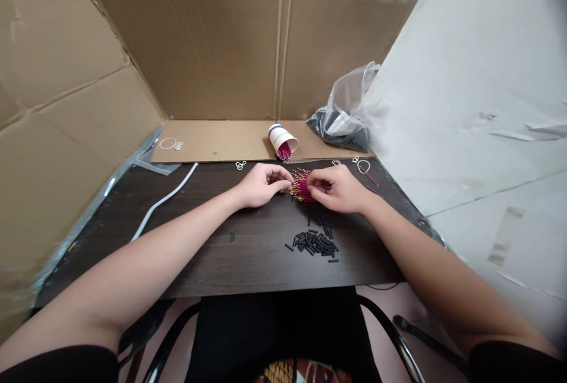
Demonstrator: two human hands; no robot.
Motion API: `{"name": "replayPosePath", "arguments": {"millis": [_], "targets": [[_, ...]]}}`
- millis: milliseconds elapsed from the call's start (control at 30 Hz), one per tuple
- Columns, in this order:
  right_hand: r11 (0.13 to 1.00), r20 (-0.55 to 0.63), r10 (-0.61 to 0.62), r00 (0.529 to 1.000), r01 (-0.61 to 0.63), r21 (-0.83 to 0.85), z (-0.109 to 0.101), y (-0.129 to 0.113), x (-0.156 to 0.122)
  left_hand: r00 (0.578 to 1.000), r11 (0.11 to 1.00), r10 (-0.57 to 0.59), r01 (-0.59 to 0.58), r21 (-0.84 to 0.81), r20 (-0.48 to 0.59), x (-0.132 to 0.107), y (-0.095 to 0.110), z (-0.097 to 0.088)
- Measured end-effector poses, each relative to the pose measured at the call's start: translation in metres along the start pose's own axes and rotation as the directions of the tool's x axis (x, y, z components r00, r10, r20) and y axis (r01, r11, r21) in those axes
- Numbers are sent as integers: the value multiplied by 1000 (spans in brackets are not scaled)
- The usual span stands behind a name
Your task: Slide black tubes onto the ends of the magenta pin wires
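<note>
A pile of thin magenta wires with yellowish tips lies on the dark table between my two hands. My left hand is at the pile's left end, thumb and forefinger pinched together by the tips; whatever is between them is too small to make out. Over the right end of the wires, my right hand has its fingers curled and closed on some of them, hiding that end. Closer to me lies a loose heap of short black tubes, with a few strays around it.
A tipped paper cup holds more magenta wires at the back. To its right, a clear plastic bag contains dark pieces. Rubber bands and a pale tube lie about. Cardboard walls enclose the table.
</note>
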State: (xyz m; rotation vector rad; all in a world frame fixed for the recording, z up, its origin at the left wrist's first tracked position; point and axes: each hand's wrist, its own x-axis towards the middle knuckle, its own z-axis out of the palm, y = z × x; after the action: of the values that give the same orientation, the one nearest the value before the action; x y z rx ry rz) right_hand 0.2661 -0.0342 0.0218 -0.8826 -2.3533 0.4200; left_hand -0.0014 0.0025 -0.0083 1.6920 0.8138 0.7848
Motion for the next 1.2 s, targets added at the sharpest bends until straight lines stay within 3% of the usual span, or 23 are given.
{"name": "replayPosePath", "arguments": {"millis": [433,867,1200], "targets": [[999,24,30,999,-31,33,4,-1,1,998,992,49,-53,116,39,-4,6,2],[998,11,14,1000,-14,55,5,-1,2,997,993,51,-57,108,55,-5,11,3],[998,-49,-37,998,39,41,8,-3,4,994,968,104,-98,231,-14,-7,8,7]]}}
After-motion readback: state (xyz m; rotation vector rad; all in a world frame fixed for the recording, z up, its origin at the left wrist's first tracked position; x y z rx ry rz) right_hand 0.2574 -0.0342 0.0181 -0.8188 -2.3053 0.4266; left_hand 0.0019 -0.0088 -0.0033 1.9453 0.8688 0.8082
